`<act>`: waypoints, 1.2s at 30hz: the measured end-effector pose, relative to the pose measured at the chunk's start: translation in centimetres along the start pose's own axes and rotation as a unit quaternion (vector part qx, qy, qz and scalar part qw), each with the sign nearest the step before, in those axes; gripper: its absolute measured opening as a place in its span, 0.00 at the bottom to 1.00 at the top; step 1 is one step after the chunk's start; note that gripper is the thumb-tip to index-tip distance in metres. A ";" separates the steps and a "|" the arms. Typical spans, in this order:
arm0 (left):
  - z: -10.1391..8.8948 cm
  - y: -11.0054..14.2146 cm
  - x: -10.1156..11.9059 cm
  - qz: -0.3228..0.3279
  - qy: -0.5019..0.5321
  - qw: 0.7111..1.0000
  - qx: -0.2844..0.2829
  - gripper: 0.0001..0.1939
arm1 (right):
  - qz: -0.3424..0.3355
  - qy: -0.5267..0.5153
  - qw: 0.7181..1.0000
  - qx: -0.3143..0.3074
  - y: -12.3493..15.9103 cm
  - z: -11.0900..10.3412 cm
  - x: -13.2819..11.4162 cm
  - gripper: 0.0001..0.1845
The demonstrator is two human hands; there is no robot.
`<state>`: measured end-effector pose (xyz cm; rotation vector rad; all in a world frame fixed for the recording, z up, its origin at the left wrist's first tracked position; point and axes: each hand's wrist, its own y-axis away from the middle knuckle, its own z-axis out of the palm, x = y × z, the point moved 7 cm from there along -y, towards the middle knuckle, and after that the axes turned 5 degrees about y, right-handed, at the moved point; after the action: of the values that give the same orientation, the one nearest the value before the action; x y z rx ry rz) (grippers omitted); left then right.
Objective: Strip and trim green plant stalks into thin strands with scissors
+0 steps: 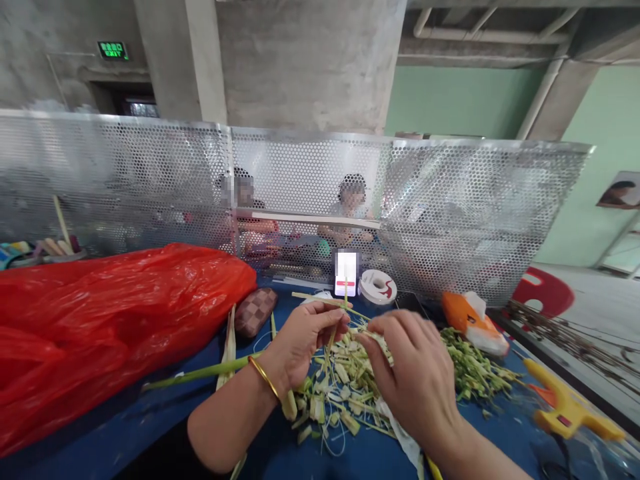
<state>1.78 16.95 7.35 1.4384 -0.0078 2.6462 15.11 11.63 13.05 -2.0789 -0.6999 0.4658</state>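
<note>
My left hand [310, 337], with a gold bangle at its wrist, pinches several narrow green leaf strips [306, 295] between thumb and fingers. The strips cross at the fingertips; one stands upright, another slants toward my right hand. Just to the right, my right hand [413, 367] is curled with thumb and index finger together near the end of that slanting strip. What lies in its fingertips is hidden or too small to make out. Below both hands spreads a pile of cut leaf scraps [345, 373] with loose white thread [333, 433] among them.
A red plastic bag [125, 320] fills the left, beside a checkered pouch [256, 312]. A lit phone [345, 273] and white spool [378, 287] stand ahead, before a perforated metal screen [300, 160]. Rightward are green leaf bits [467, 367], a tissue pack [470, 323] and a yellow glue gun [565, 407].
</note>
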 end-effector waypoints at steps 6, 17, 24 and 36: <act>0.4 0.4 -0.2 0.014 -0.075 0.997 0.001 0.12 | 0.039 -0.067 0.990 -0.117 0.0 3.0 1.6 0.12; 0.8 0.6 0.2 0.047 -0.192 0.980 0.029 0.07 | 0.019 -0.075 0.992 -0.100 0.9 2.9 0.0 0.16; 0.6 0.6 -0.1 0.028 -0.172 0.984 0.045 0.07 | -0.005 -0.092 0.991 -0.100 0.9 2.3 -1.1 0.15; 0.3 -0.2 0.7 0.014 -0.169 0.984 -0.050 0.15 | 0.048 -0.056 0.991 -0.115 0.6 2.4 0.4 0.16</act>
<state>1.65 17.23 8.11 1.8428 -0.1913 2.3487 14.27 13.14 11.16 -2.3247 -0.7518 0.5818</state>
